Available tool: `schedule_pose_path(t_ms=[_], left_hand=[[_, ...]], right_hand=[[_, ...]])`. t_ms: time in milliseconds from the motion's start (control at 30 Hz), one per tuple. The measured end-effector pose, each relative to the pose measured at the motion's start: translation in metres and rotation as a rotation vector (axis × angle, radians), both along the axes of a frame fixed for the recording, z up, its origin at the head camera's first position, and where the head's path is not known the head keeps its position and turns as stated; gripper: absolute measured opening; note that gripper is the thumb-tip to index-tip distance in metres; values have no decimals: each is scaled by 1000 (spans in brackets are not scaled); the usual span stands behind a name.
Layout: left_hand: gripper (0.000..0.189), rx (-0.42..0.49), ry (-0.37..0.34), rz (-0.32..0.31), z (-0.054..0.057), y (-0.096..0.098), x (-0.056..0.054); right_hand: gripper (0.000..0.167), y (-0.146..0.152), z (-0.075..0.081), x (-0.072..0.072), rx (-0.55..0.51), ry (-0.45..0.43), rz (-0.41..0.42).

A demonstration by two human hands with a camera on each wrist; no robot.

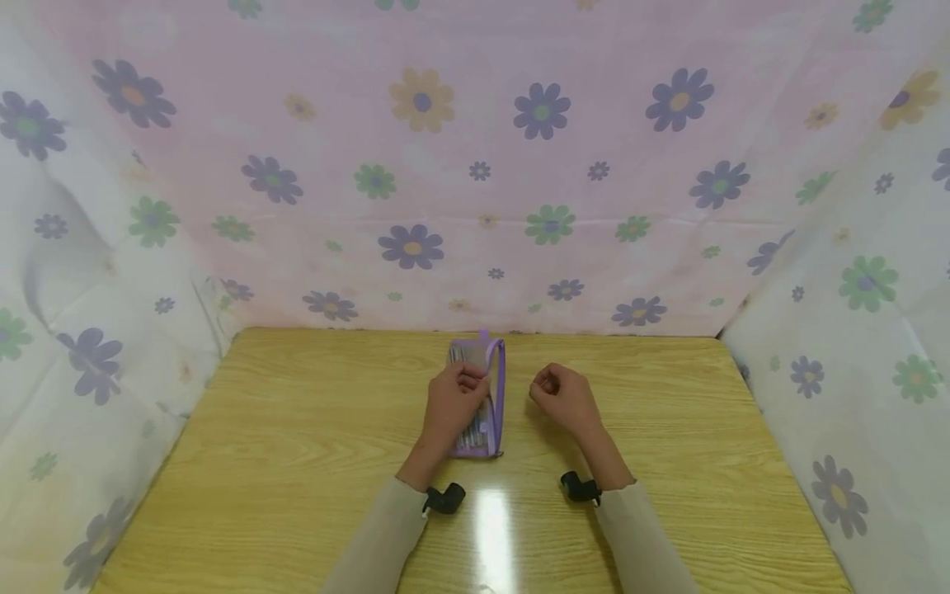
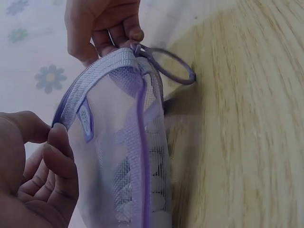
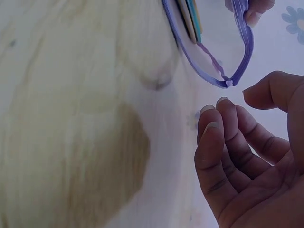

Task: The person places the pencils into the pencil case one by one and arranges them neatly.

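A mesh zip pouch (image 1: 499, 417) with purple trim lies on the table, its zipper edge parted into a long gap. My left hand (image 1: 456, 400) pinches one zipper band between thumb and index finger, as the left wrist view (image 2: 47, 156) also shows. Several slim, coloured stick-like items (image 3: 190, 21) show inside the opening; their kind is unclear. To the right of the pouch, apart from it in the head view, is my right hand (image 1: 567, 400). Its fingers are loosely bent and hold nothing. A purple ring pull (image 2: 175, 78) hangs at the zipper's end.
The pouch and both hands are over a wood-grain table (image 1: 312, 429). Flower-printed cloth (image 1: 475, 165) stands behind the table and along both sides. A black wrist camera (image 1: 445, 498) is strapped on the left wrist, another (image 1: 579, 487) on the right.
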State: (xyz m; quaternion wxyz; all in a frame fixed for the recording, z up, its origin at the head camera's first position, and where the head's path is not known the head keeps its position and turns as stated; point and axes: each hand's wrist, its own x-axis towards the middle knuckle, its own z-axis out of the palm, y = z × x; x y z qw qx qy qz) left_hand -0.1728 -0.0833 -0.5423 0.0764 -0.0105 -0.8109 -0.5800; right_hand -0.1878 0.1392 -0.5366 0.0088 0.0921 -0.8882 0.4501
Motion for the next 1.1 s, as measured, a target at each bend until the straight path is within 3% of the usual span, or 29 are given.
schedule_pose_path(t_ms=[400,600,867,1100], left_hand=[[9,-159,-3,-30,-10,7,-8],[11,-292,25,-41,-11,12,-7],[23,-457,116,-53,-7,10,0],[27,-458,166,-86,4,-6,5]], right_hand=[[6,9,-6,-1,38,12,-22],[5,14,-4,1,84,47,-27],[20,31,-1,4,146,127,-19],[38,51,-1,8,203,178,-34]])
